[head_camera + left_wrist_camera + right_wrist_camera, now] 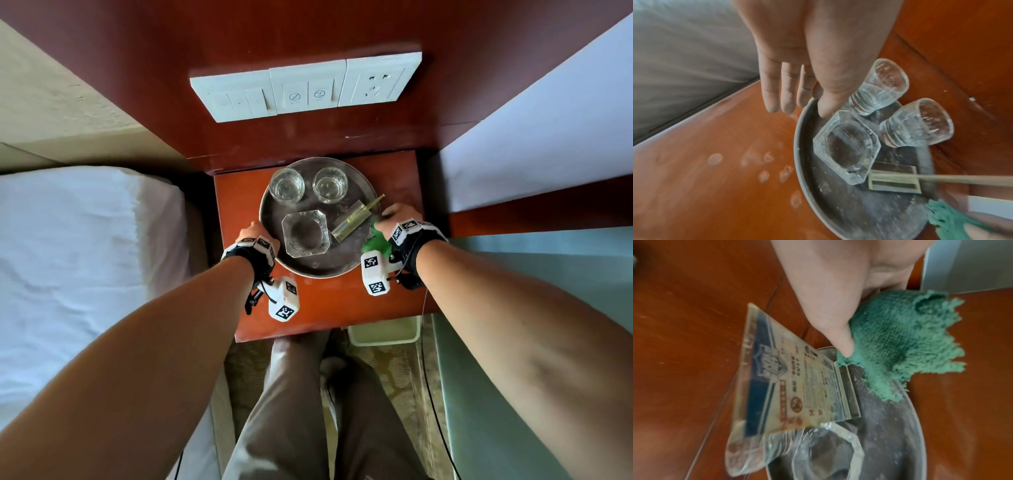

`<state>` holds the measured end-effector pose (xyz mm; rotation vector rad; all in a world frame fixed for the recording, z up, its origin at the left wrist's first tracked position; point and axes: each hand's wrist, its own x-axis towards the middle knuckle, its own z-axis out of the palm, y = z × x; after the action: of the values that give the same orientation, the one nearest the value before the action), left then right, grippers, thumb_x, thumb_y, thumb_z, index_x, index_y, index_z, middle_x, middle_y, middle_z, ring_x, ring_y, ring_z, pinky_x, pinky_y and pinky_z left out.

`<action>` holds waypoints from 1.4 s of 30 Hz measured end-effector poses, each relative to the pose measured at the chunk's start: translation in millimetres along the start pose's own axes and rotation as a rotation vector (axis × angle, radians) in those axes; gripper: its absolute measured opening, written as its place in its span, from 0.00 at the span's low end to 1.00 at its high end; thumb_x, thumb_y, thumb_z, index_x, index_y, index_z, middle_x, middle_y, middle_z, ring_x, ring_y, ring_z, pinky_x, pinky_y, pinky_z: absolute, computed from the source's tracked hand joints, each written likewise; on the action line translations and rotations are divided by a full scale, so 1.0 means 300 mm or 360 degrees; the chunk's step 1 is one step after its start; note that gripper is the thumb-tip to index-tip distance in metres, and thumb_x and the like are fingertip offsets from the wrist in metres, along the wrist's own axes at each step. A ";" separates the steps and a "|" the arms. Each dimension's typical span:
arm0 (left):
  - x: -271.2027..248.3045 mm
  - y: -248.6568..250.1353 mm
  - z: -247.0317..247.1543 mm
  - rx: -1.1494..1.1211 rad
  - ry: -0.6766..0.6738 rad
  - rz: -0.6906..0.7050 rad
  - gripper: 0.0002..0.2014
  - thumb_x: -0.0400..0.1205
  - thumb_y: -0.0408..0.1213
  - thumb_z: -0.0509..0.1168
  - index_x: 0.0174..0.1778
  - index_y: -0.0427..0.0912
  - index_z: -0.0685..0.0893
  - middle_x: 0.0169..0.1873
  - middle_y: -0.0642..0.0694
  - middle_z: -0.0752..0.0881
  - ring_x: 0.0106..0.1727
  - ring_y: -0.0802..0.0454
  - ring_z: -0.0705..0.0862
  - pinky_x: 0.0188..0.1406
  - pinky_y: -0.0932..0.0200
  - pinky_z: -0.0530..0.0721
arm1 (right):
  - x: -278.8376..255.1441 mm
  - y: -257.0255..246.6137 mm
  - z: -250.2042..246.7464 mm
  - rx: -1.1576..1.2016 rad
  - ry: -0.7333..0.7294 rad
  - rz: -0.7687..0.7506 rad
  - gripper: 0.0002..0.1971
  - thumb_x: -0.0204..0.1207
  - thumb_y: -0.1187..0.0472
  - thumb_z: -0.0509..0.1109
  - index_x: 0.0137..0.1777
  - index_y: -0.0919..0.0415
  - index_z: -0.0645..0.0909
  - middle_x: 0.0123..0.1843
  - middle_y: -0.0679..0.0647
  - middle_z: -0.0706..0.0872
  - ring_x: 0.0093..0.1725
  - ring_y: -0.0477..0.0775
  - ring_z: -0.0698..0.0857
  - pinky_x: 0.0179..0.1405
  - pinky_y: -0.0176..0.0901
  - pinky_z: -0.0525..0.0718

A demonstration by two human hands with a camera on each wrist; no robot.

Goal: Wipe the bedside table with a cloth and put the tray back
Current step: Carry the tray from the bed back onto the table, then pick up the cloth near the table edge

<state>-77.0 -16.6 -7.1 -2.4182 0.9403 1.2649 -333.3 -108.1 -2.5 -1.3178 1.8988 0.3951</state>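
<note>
A round metal tray (346,255) stands at the back of the red-brown bedside table (325,308). It carries two glasses (287,185), a glass ashtray (306,234) and a clear sign stand (356,219). My left hand (253,229) is at the tray's left rim. In the left wrist view its fingers (785,100) are straight beside the rim and the thumb lies over the tray's (859,211) edge. My right hand (394,214) holds a green cloth (375,240) at the right rim. There the thumb (846,344) presses the cloth (900,340) against the tray (890,426).
A white switch and socket panel (305,87) sits on the wooden wall behind the table. A white bed (68,257) lies to the left, a pale teal surface (548,342) to the right. A small bin (385,330) stands by the table's front right corner. Faint smudges (764,175) mark the tabletop.
</note>
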 end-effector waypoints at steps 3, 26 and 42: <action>-0.121 -0.005 -0.007 0.0102 -0.0085 0.0115 0.15 0.80 0.39 0.67 0.58 0.34 0.84 0.43 0.39 0.86 0.43 0.40 0.84 0.39 0.54 0.81 | -0.112 0.026 -0.015 0.0115 -0.0076 -0.0092 0.20 0.65 0.54 0.79 0.59 0.46 0.83 0.59 0.49 0.87 0.53 0.53 0.87 0.57 0.42 0.85; -0.735 0.030 0.167 -0.0241 -0.0555 0.0717 0.26 0.79 0.50 0.72 0.72 0.46 0.77 0.58 0.50 0.78 0.50 0.55 0.79 0.31 0.67 0.72 | -0.701 0.317 -0.045 0.0085 -0.0503 -0.0813 0.36 0.58 0.64 0.84 0.67 0.51 0.74 0.62 0.47 0.81 0.59 0.50 0.82 0.57 0.45 0.83; -0.685 -0.011 0.561 -0.0348 -0.0785 0.0476 0.23 0.78 0.54 0.72 0.65 0.45 0.84 0.55 0.43 0.89 0.37 0.53 0.84 0.29 0.62 0.77 | -0.680 0.654 0.189 0.0137 -0.0513 -0.0464 0.34 0.61 0.54 0.83 0.65 0.50 0.72 0.55 0.48 0.82 0.50 0.49 0.84 0.44 0.42 0.83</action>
<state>-267.6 156.3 58.7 -1.9913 1.0757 2.0427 -452.0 142.4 78.1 -1.3582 1.4199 0.3475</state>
